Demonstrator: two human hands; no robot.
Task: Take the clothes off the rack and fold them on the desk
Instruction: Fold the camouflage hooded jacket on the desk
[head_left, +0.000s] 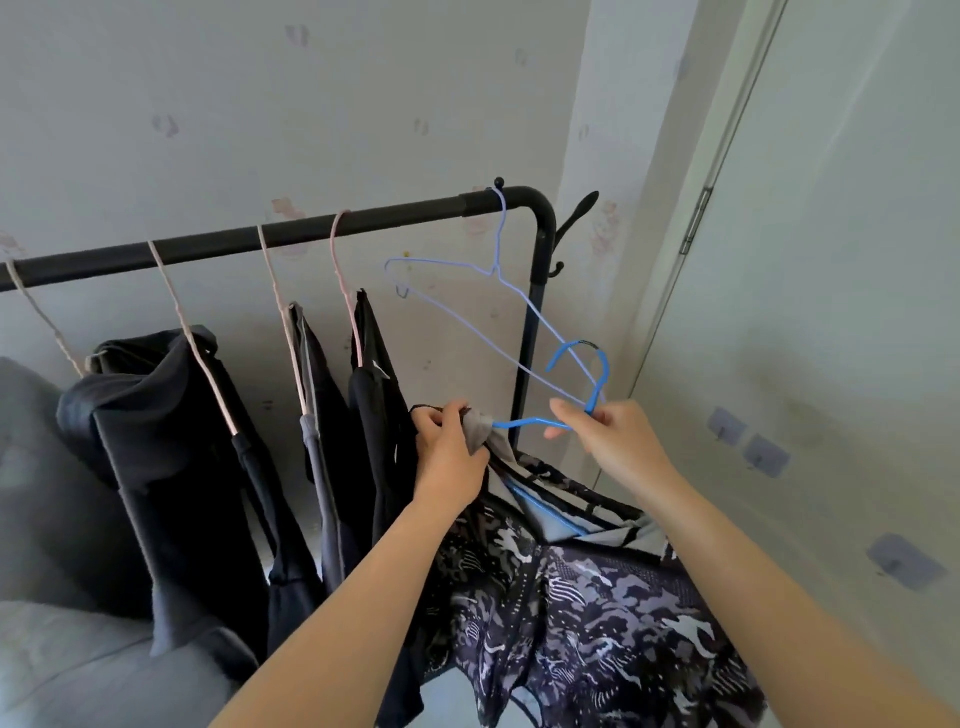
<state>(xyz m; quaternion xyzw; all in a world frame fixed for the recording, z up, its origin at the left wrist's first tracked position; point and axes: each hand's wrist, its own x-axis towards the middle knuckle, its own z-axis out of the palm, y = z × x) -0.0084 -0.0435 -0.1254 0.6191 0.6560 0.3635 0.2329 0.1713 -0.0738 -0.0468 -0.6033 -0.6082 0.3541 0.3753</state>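
A black clothes rack (291, 235) crosses the view with several dark garments (171, 447) on pale hangers. My right hand (605, 441) grips a bright blue hanger (582, 384) by its neck, off the rail. A camouflage-patterned garment (582, 613) hangs from that hanger in front of me. My left hand (449, 449) pinches the garment's grey collar edge at the hanger's left shoulder. An empty light-blue wire hanger (467, 296) hangs on the rail's right end.
A grey sofa (47, 597) sits low on the left under the rack. A pale door (831, 312) stands on the right, with small adhesive hooks (763, 454) on the wall. A black coat hook (576, 213) juts from the rack's right post.
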